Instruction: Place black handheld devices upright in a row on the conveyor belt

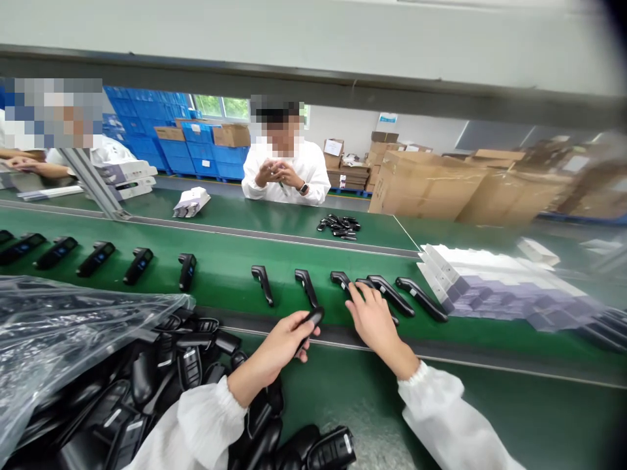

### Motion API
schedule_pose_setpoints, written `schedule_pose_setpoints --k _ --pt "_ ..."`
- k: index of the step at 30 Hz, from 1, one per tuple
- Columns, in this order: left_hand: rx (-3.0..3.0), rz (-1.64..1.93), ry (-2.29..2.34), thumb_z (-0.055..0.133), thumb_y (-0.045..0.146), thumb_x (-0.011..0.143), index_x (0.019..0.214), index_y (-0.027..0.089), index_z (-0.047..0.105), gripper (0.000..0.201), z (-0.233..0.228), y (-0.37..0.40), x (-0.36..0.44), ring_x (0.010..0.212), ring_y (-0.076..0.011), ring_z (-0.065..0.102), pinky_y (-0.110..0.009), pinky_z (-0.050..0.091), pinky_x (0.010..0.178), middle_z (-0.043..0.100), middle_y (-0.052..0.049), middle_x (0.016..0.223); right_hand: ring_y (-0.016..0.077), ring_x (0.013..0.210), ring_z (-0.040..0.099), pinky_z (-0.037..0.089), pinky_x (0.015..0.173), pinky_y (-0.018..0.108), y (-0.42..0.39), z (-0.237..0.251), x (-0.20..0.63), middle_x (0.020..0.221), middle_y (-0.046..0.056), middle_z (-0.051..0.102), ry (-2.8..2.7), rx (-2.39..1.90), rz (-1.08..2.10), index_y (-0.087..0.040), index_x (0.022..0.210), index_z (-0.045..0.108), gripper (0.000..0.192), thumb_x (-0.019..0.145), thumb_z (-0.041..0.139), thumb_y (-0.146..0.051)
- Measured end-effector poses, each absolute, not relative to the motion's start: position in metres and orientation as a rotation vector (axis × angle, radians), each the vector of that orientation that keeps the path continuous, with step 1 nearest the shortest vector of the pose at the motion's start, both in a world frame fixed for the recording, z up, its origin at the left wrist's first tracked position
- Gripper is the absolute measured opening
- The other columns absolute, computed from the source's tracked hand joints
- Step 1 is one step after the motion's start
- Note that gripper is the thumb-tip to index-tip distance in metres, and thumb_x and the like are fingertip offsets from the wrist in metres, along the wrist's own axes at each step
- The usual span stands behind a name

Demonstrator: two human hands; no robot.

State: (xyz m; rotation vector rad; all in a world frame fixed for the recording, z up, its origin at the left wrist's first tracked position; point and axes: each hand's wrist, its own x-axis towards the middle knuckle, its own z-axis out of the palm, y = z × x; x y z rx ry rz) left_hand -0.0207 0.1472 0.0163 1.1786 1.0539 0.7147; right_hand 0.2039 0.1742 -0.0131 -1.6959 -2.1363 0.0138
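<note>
Handsets lay in a row along the green belt (pixel 225 274), and the left hand (pixel 279 339) gripped one more black handset (pixel 309 322) at the belt's near edge. The right hand (pixel 375 320) rested flat and unclenched on a belt handset (pixel 365 284), holding nothing. A heap of handsets (pixel 161 378) sat by the left sleeve beside a plastic bag (pixel 59 339). I judged the crowded spot under the right hand risky: a nudge could knock the neighbouring handsets (pixel 406 294) askew. Across the belt, a person's hands (pixel 277 173) worked on something small.
</note>
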Motion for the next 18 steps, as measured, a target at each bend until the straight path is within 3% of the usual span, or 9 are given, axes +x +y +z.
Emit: schedule_pose_setpoints --k 2,4,8,11,15,18 --pt "1.390 0.603 1.046 0.057 0.048 0.087 0.103 0.016 0.060 0.036 0.020 0.145 -0.022 0.061 -0.0108 0.048 -0.020 0.040 0.045 0.060 -0.003 0.088 0.0280 0.127 0.046 0.043 0.102 0.042 0.162 0.010 0.198 0.141 0.013 0.050 -2.303 -1.308 0.282 -0.022 0.144 0.043 0.046 0.100 0.043 -0.033" --pt "1.596 0.504 1.059 0.054 0.048 0.088 0.101 0.018 0.062 0.035 0.025 0.144 -0.024 0.059 -0.0114 0.048 -0.021 0.039 0.046 0.060 -0.002 0.084 0.0218 0.119 0.054 0.045 0.099 0.033 0.153 0.030 0.191 0.130 0.007 0.059 -2.424 -0.996 0.608 -0.029 0.141 0.048 0.042 0.099 0.048 -0.035" --pt "1.906 0.489 1.256 0.053 0.044 0.088 0.097 0.020 0.065 0.028 0.034 0.144 -0.033 0.074 -0.0174 0.058 -0.027 0.046 0.067 0.064 -0.001 0.083 0.0185 0.085 0.064 0.048 0.078 0.028 0.160 0.041 0.180 0.095 0.002 0.069 -2.406 -1.083 0.896 -0.025 0.115 0.067 0.025 0.091 0.060 -0.029" --pt "1.936 0.561 1.388 0.047 0.036 0.089 0.107 0.021 0.062 0.028 0.036 0.145 -0.046 0.084 -0.0203 0.062 -0.031 0.048 0.079 0.067 -0.002 0.090 0.0188 0.085 0.064 0.048 0.079 0.029 0.179 0.021 0.177 0.096 0.003 0.068 -2.129 -1.396 0.804 -0.022 0.104 0.068 0.018 0.087 0.063 -0.023" --pt "1.920 0.672 1.398 0.043 0.018 0.080 0.133 0.022 0.052 0.053 0.035 0.144 -0.069 0.115 -0.0208 0.057 -0.033 0.043 0.099 0.061 -0.006 0.125 0.0228 0.099 0.062 0.047 0.086 0.031 0.202 -0.020 0.166 0.113 0.012 0.064 -1.972 -1.693 0.556 -0.015 0.126 0.056 0.038 0.088 0.056 -0.013" --pt "1.919 0.637 1.438 0.039 0.019 0.084 0.144 0.024 0.043 0.060 0.037 0.145 -0.083 0.102 -0.0190 0.062 -0.031 0.048 0.091 0.063 -0.006 0.123 0.0276 0.103 0.059 0.045 0.091 0.035 0.212 -0.040 0.155 0.110 0.020 0.062 -2.085 -1.849 0.278 -0.006 0.131 0.051 0.043 0.088 0.049 -0.006"
